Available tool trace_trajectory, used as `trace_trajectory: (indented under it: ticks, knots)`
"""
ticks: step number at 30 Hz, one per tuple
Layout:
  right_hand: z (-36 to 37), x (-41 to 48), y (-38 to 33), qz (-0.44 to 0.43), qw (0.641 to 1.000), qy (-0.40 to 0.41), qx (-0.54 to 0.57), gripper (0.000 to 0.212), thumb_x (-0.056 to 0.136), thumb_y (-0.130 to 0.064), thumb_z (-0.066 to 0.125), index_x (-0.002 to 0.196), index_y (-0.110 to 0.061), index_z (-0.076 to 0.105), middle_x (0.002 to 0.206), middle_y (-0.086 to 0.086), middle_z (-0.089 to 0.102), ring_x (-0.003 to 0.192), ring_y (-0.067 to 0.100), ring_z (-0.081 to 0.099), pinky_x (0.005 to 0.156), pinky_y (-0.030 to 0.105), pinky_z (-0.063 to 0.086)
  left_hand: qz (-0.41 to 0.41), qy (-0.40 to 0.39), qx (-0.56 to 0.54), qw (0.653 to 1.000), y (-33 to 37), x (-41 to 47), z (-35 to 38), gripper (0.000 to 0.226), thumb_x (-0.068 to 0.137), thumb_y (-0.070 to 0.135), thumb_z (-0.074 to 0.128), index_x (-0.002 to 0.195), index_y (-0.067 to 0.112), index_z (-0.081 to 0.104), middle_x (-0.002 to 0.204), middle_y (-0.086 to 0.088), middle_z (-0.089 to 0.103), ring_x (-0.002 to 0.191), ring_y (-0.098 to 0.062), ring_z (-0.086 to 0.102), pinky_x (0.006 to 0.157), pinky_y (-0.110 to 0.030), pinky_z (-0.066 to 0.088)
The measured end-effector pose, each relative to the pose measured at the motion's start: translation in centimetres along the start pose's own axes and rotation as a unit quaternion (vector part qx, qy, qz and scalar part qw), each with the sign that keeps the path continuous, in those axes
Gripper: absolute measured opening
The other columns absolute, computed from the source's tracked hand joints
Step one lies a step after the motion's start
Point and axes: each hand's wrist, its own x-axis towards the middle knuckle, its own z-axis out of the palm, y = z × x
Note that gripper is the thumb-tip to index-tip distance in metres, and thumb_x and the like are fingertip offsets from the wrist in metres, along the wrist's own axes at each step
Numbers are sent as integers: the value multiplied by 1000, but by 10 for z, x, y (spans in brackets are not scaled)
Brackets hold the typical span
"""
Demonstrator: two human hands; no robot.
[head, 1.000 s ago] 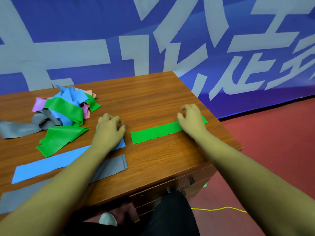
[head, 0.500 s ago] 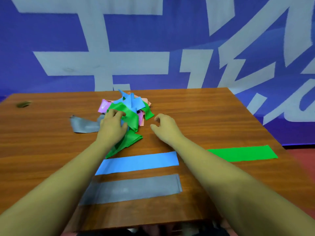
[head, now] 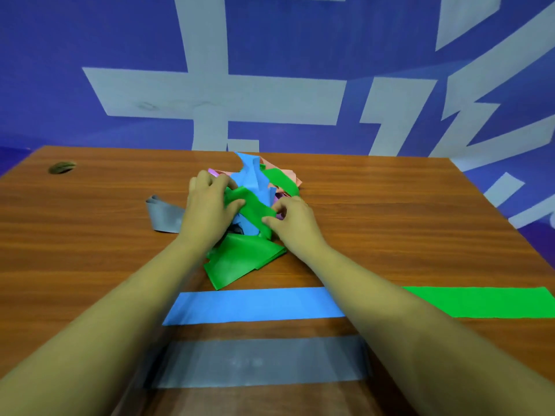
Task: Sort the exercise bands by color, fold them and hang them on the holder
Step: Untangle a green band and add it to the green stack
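This looks like an exhibition or event hall, not a home: a wooden desk [head: 390, 205] with a cable hole [head: 61, 167] stands directly before a large blue banner [head: 90, 40] printed with big pale characters [head: 210, 94].

At mid-desk [head: 90, 235], toward the far edge: pile of bands [head: 255, 181]. Just left of it, touching its base: loose band loop [head: 163, 216]. On the pile's left side, left hand [head: 207, 211]; on its right side, right hand [head: 294, 226], fingers of both closed on the pile's top band. In front of the pile, laid crosswise: middle flat band [head: 255, 306]. Nearer the front edge, parallel: nearest flat band [head: 258, 361]. Right of the middle one, in line with it: right flat band [head: 480, 301]. At the far left corner: cable hole [head: 61, 167]. Behind the desk: banner [head: 90, 40].
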Motion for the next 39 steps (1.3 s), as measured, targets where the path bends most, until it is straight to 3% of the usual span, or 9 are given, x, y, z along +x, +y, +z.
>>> trace_trajectory:
  ticks: [7, 11, 20, 23, 25, 28, 32, 35, 39]
  knots:
    - [-63, -7, -37, -44, 996, 61, 48, 19, 75, -17, 80, 72, -17, 62, 81, 2, 58, 76, 16, 54, 70, 30, 40, 23, 2, -109, 994, 26, 0, -49, 19, 80, 22, 77, 83, 18, 58, 95, -2, 49, 95, -15, 42, 79, -23, 31]
    - [-91, -12, -60, -60, 992, 84, 70, 13, 79, -18, 75, 74, -13, 64, 76, 2, 67, 76, 21, 61, 73, 36, 48, 27, 5, -152, 988, 52, -3, -73, 20, 87, 21, 69, 84, 17, 49, 76, 7, 55, 70, -9, 48, 60, -12, 35]
    - [-116, -41, -88, -61, 982, 44, 174, 11, 89, -6, 65, 85, -8, 56, 37, -14, 47, 37, -1, 39, 45, 15, 29, 31, 32, -179, 983, 86, -4, -102, 18, 91, 17, 64, 86, 12, 47, 66, 5, 49, 60, -5, 44, 53, -11, 34]
    - [-116, -49, -84, -8, 974, -41, 222, 14, 85, -10, 73, 89, -7, 60, 54, -13, 63, 50, -4, 55, 51, 15, 42, 9, 55, -179, 982, 83, 0, -104, 16, 91, 15, 63, 87, 10, 48, 67, 3, 47, 64, -18, 43, 53, -21, 30]
    - [-114, -52, -72, 29, 978, -108, 178, 25, 77, -26, 80, 85, -8, 66, 75, -6, 69, 68, 10, 63, 64, 25, 49, -24, 66, -184, 980, 76, 4, -102, 16, 91, 15, 63, 87, 8, 49, 70, 0, 49, 69, -22, 44, 54, -29, 27]
    - [-116, -59, -59, 43, 978, -155, 133, 43, 75, -35, 79, 89, 3, 67, 73, 0, 60, 69, 13, 51, 65, 30, 37, -53, 49, -178, 981, 63, 4, -95, 17, 91, 15, 62, 86, 9, 47, 73, -5, 52, 71, -24, 44, 56, -33, 28]
    - [-131, -61, -56, 39, 974, -101, 198, 12, 86, -18, 68, 91, -7, 71, 80, -1, 62, 73, 8, 51, 66, 27, 34, -145, 34, -200, 968, 43, 4, -80, 21, 90, 18, 65, 86, 10, 46, 74, -4, 51, 73, -24, 46, 54, -27, 33]
    - [-134, -59, -63, 36, 962, -98, 253, 7, 82, -13, 64, 86, -16, 69, 83, 4, 65, 77, 15, 55, 71, 30, 38, -171, -52, -167, 970, 28, -3, -68, 29, 85, 23, 72, 99, 10, 50, 89, -2, 56, 85, -23, 52, 63, -32, 38]
    - [-135, -49, -85, 42, 948, -63, 310, 3, 76, -14, 67, 76, -17, 69, 77, 8, 63, 75, 23, 56, 69, 35, 41, -48, -57, -214, 974, 43, -12, -69, 38, 90, 25, 67, 124, 15, 55, 124, 4, 60, 114, -11, 54, 94, -28, 41]
